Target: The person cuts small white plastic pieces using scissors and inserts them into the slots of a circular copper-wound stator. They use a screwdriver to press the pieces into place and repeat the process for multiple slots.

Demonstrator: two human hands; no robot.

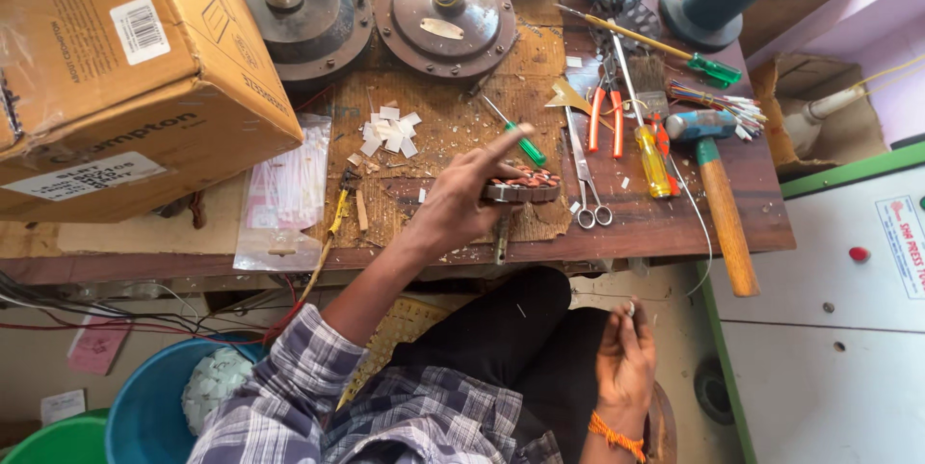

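My left hand (461,196) rests on the wooden workbench (665,223) and grips a round wound stator with copper coils (528,182), index finger stretched out over it. Just past that finger lies a small green-handled screwdriver (520,139). My right hand (624,360) is down over my lap, fingers pinched on a small pale piece (631,308) too small to make out. Scissors (586,185) lie right of the stator. Small white paper slips (390,132) are scattered just beyond my left hand.
A cardboard box (116,69) fills the bench's left. Fan motor housings (443,11) stand at the back. A yellow screwdriver (652,158), orange pliers (605,117) and a hammer (718,194) lie to the right. A white cabinet (829,329) stands right; blue (145,406) and green buckets below left.
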